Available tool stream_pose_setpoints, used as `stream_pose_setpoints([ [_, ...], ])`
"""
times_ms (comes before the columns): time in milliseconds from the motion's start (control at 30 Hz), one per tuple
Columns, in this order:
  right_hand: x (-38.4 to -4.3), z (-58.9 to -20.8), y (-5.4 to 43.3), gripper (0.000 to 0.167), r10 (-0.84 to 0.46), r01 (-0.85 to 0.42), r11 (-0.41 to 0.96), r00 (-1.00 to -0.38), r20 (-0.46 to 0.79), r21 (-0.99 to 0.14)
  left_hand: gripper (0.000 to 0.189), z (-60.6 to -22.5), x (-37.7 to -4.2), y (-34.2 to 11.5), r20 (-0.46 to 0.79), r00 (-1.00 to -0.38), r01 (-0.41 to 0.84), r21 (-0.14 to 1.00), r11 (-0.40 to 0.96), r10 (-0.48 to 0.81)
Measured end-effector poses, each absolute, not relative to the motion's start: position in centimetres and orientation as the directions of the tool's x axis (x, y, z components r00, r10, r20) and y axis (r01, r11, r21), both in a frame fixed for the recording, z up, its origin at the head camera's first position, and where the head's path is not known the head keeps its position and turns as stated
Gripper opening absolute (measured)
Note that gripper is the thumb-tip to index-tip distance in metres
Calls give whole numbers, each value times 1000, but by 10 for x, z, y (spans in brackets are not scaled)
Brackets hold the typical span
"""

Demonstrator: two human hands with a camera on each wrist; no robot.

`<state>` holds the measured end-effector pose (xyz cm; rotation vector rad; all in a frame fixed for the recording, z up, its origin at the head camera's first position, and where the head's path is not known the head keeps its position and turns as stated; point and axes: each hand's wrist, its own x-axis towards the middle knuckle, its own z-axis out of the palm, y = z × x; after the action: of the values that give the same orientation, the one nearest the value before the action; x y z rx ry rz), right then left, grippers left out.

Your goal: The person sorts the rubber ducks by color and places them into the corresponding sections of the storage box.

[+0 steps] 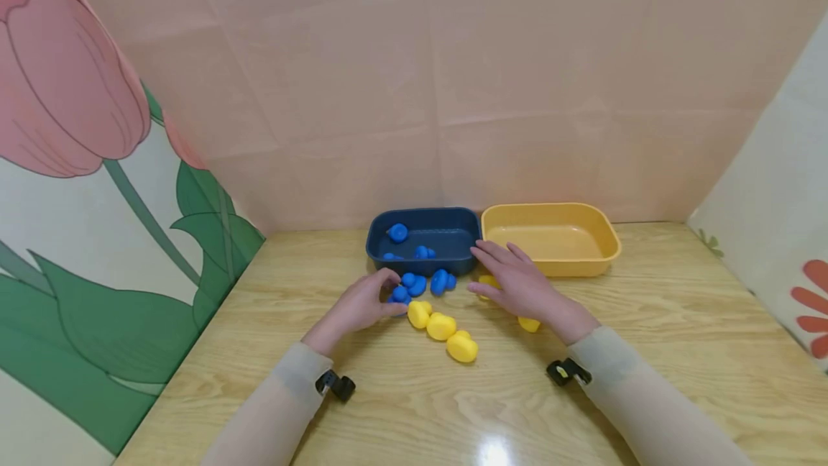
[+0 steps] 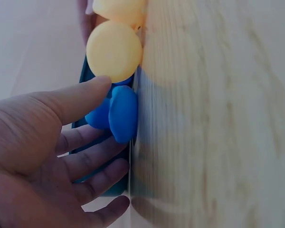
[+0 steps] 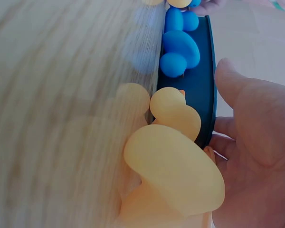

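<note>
My left hand [image 1: 362,302] is around a blue toy duck [image 2: 123,114], its thumb and fingers spread on either side with no firm grip visible. Beside its thumb stands a yellow toy duck [image 2: 115,51], first of a short slanting row with another yellow duck [image 1: 441,326] and a nearer one [image 1: 462,346]. Two more blue ducks, one [image 1: 414,284] near the fingers and one [image 1: 443,282] further right, sit before the navy tray. Fingers extended, my right hand [image 1: 517,286] hovers over a yellow duck [image 3: 175,173] and another [image 3: 168,107], partly hidden from the head view.
A navy tray [image 1: 423,266] holding several blue ducks stands against the back wall. To its right, touching or nearly so, is a yellow tray [image 1: 550,268]. Both stand on a wood-grain table [image 1: 401,408], with a flower-printed panel [image 1: 129,293] on the left.
</note>
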<state>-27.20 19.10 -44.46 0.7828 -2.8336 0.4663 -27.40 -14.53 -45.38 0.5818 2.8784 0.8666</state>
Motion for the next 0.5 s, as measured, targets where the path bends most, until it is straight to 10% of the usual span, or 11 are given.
stream_pose_setpoints([
  [500, -271, -442, 189, 76, -465, -514, 818, -855, 231, -258, 47, -455, -276, -150, 4, -913, 335, 581, 742, 409],
])
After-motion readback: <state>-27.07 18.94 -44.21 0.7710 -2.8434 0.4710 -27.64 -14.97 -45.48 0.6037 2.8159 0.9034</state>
